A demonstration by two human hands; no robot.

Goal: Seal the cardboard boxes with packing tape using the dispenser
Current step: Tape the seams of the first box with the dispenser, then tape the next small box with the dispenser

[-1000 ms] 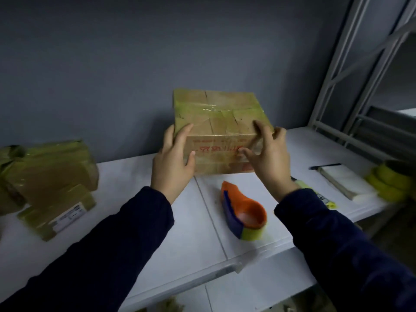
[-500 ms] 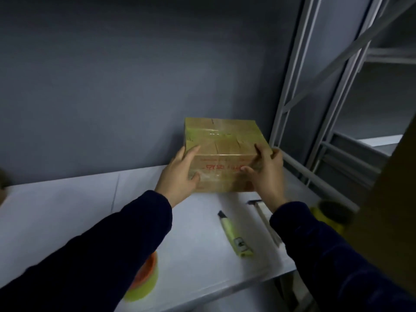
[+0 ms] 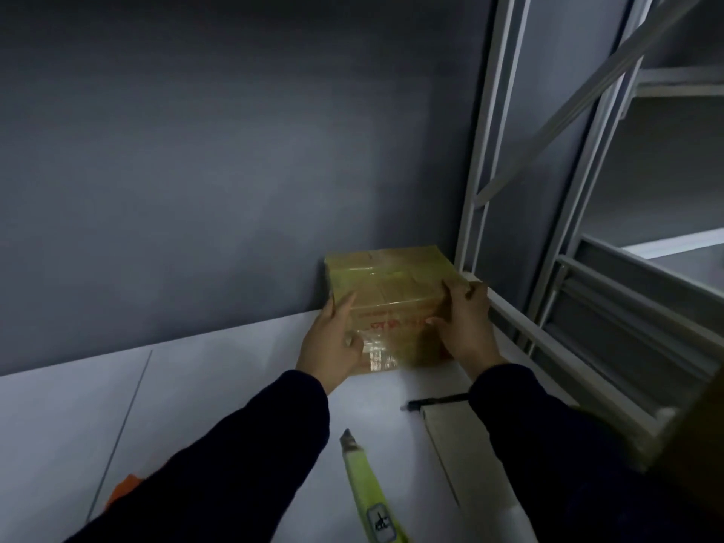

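Cardboard box (image 3: 391, 284), tape-wrapped, at the far right corner of the desk (image 3: 196, 405) beside the rack upright (image 3: 476, 190), clasped at its sides by left grip (image 3: 333, 342) and right grip (image 3: 464, 327); best seated flat and square against the wall (image 3: 196, 190) before either lets go.

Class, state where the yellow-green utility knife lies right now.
In the head view, the utility knife lies bottom centre on the white table, just left of the white pad.
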